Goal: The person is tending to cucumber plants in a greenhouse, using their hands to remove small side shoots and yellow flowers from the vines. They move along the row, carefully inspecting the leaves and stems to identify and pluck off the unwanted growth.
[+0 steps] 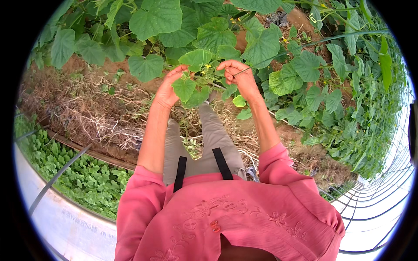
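My left hand (171, 85) is at the left side of a leafy vine tip (184, 88), its fingertips partly hidden behind the leaves. To the right, my right hand (240, 76) has its fingers bent beside the thin stems and small yellow flowers (207, 67) of the same vine. A thin green string (277, 56) runs from my right hand up to the upper right. Large lobed cucumber-like leaves (156, 19) spread just beyond both hands.
Dense vines (359, 114) climb on the right. Dry straw and stalks (98, 120) cover the soil around my legs (215, 137). Low leafy plants (88, 182) grow beyond a wooden edge (94, 153) at lower left. A metal bar (58, 176) crosses there, beside plastic sheeting (78, 225).
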The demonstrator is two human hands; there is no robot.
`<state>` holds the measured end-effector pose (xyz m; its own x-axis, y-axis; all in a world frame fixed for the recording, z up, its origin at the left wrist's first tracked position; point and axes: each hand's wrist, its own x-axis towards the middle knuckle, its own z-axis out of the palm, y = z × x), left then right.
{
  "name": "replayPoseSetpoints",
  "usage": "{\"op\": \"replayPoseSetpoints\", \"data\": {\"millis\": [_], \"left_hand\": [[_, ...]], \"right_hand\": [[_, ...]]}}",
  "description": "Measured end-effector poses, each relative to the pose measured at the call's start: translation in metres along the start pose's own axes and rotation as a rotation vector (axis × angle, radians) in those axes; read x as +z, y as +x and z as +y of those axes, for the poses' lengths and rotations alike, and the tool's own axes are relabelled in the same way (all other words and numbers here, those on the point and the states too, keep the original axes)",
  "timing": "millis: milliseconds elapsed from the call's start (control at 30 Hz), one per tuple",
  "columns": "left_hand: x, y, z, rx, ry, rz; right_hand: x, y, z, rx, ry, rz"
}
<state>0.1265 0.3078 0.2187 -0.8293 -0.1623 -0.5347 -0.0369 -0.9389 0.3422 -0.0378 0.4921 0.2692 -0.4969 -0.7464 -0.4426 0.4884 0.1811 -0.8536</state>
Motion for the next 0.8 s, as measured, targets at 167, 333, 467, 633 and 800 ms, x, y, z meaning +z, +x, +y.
{"op": "replayPoseSetpoints", "data": {"millis": [167, 333, 467, 633, 800], "left_hand": [[0.003, 0.002, -0.003, 0.032, -0.078, 0.100], [0.032, 0.006, -0.004, 0.047, -0.080, 0.111], [0.031, 0.024, 0.000, -0.020, 0.101, -0.182], [0.056, 0.031, 0.003, -0.116, 0.418, -0.224], [0.099, 0.007, 0.010, -0.160, 0.603, -0.164]], "right_hand": [[0.012, -0.002, -0.002, 0.103, -0.189, 0.001], [0.017, -0.003, 0.001, 0.204, -0.384, -0.020], [0.026, 0.000, 0.000, 0.171, -0.462, 0.008], [0.016, -0.003, 0.014, -0.159, -0.632, 0.213], [0.010, -0.010, 0.010, -0.194, -0.660, 0.274]]}}
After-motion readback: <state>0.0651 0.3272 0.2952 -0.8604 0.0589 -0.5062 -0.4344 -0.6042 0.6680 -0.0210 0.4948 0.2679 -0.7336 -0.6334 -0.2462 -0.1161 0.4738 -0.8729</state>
